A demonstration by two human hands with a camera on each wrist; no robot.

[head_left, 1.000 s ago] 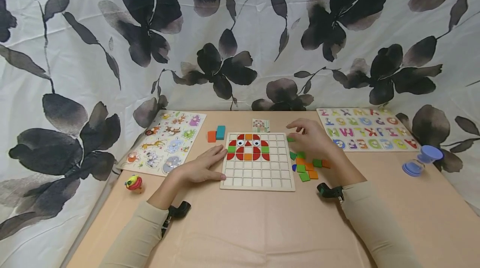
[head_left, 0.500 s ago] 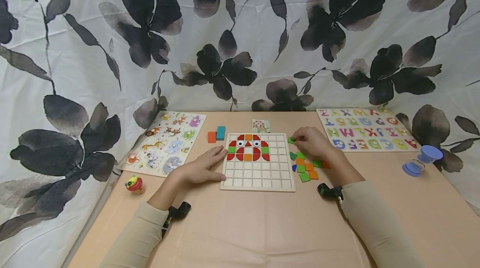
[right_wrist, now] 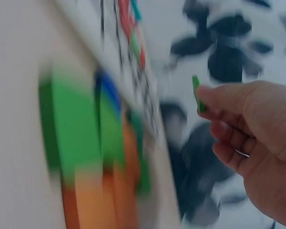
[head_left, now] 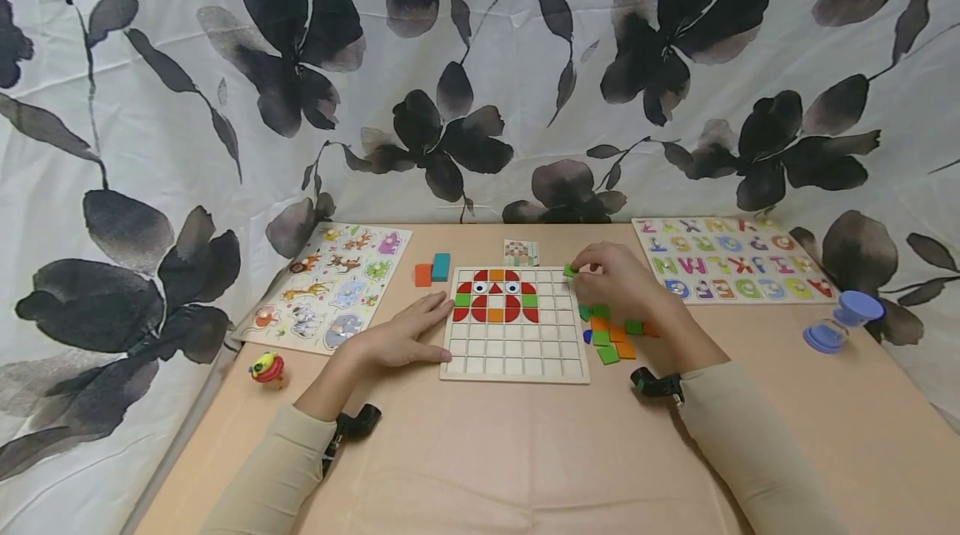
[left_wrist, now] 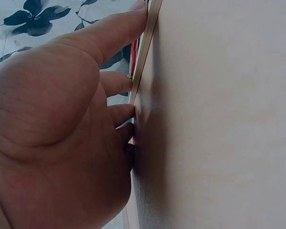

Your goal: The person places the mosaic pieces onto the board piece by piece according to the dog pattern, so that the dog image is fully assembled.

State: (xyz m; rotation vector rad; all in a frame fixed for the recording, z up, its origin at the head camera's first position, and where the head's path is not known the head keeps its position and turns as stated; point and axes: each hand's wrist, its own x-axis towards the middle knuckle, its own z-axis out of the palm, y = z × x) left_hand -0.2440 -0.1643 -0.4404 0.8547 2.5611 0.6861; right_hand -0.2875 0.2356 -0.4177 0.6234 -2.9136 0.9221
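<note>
A wooden grid board (head_left: 513, 368) lies mid-table, its upper left squares filled with red, orange, green and white tiles that form a face-like pattern. My left hand (head_left: 401, 335) rests at the board's left edge with fingers straight; in the left wrist view the thumb and fingertips touch the board's side (left_wrist: 145, 55). Between thumb and fingertips my right hand (head_left: 618, 281) pinches a green tile (right_wrist: 198, 94), held above the table near the board's upper right corner. Below that hand lies a pile of loose green, orange and blue tiles (head_left: 618, 335), partly hidden by it.
A small pattern card (head_left: 521, 252) lies behind the board. Orange and teal blocks (head_left: 441, 267) sit at its upper left. An animal puzzle (head_left: 337, 285) is on the left, a letter puzzle (head_left: 735, 260) on the right. A toy (head_left: 267, 367) and a blue-ended timer (head_left: 843, 321) stand at the sides.
My right hand has picked up the green tile from the table beside the board and moved it left and slightly up toward the board's corner. The left hand has stayed in place.
</note>
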